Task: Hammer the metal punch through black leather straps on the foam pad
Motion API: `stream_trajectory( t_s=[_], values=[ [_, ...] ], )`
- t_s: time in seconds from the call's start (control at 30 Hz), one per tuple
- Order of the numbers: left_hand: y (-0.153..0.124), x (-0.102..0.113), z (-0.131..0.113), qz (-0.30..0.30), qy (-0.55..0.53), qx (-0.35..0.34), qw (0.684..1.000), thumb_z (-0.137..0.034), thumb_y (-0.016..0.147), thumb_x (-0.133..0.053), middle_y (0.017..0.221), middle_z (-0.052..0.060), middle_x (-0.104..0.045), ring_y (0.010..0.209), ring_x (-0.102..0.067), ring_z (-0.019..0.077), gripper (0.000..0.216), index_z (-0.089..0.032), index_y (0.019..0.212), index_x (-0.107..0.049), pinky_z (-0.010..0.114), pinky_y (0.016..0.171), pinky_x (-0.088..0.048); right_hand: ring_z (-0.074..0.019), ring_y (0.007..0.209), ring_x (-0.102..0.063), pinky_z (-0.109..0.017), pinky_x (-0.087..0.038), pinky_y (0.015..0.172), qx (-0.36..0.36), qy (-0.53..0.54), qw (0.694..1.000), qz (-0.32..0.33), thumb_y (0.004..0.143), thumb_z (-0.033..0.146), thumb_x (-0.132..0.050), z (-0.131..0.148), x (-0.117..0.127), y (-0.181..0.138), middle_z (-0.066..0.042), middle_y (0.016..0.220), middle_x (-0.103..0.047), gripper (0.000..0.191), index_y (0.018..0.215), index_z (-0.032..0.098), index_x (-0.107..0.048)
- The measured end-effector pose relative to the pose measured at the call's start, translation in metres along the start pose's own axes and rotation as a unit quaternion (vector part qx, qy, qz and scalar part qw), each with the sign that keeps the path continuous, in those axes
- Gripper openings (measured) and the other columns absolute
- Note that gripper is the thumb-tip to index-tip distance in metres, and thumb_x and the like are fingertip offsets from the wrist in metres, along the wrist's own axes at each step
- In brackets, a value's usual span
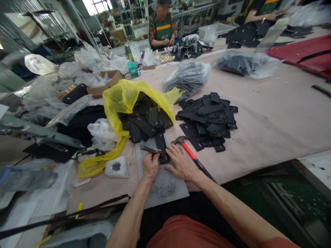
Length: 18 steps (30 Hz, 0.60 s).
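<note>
My left hand (150, 164) is closed around a slim dark metal tool (150, 149) that points left over a grey pad (165, 182). My right hand (181, 162) lies with fingers spread, pressing a black flat piece (162, 147) onto that pad. A hammer with a red handle (190, 153) rests just right of my right hand. Behind the pad, a yellow plastic bag (124, 100) spills several black pieces. A loose pile of similar black pieces (208, 120) lies to the right.
A small white block (117, 167) sits left of the pad. Clear bags of dark parts (187, 77) lie farther back on the beige table (279, 117). Boxes and plastic clutter crowd the left. A person in a green vest (160, 29) works at the far end.
</note>
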<state>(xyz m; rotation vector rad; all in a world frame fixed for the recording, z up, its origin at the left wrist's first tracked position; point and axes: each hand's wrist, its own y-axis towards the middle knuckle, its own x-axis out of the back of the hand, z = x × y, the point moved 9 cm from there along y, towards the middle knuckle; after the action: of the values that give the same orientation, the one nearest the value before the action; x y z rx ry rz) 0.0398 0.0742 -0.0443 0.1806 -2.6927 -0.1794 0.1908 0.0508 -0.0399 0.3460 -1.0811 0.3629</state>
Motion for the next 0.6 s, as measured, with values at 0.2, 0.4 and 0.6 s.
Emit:
stream_trajectory(
  t_s=[0.2,0.4,0.6],
  values=[
    [0.001,-0.004,-0.006,0.036,0.006,-0.022,0.999,-0.024,0.086,-0.055,0.095,0.006,-0.074,0.09,-0.069,0.0195,0.02,-0.017,0.095,-0.072,0.032,0.085,-0.055,-0.0273,0.142,-0.026,-0.055,-0.019,0.113,-0.044,0.054,0.997,-0.037,0.093,0.033,-0.047,-0.007,-0.007,-0.009,-0.012,0.153,-0.034,0.052,0.142,0.017,-0.042],
    [-0.001,-0.011,-0.007,0.071,0.009,-0.037,0.997,-0.025,0.087,-0.055,0.097,0.006,-0.074,0.093,-0.069,0.0196,0.021,-0.018,0.097,-0.072,0.032,0.087,-0.055,-0.027,0.139,-0.03,-0.054,-0.019,0.113,-0.06,0.072,0.994,-0.062,0.09,0.031,-0.051,-0.009,-0.003,-0.007,-0.009,0.152,-0.038,0.052,0.14,0.019,-0.045],
    [-0.001,-0.013,-0.011,0.075,0.039,-0.036,0.996,-0.026,0.087,-0.055,0.099,0.006,-0.074,0.095,-0.069,0.0203,0.022,-0.018,0.097,-0.072,0.033,0.087,-0.055,-0.0274,0.138,-0.03,-0.053,-0.02,0.113,-0.063,0.078,0.993,-0.065,0.089,0.031,-0.053,-0.009,0.003,-0.008,-0.009,0.151,-0.038,0.052,0.139,0.019,-0.046]
  ],
)
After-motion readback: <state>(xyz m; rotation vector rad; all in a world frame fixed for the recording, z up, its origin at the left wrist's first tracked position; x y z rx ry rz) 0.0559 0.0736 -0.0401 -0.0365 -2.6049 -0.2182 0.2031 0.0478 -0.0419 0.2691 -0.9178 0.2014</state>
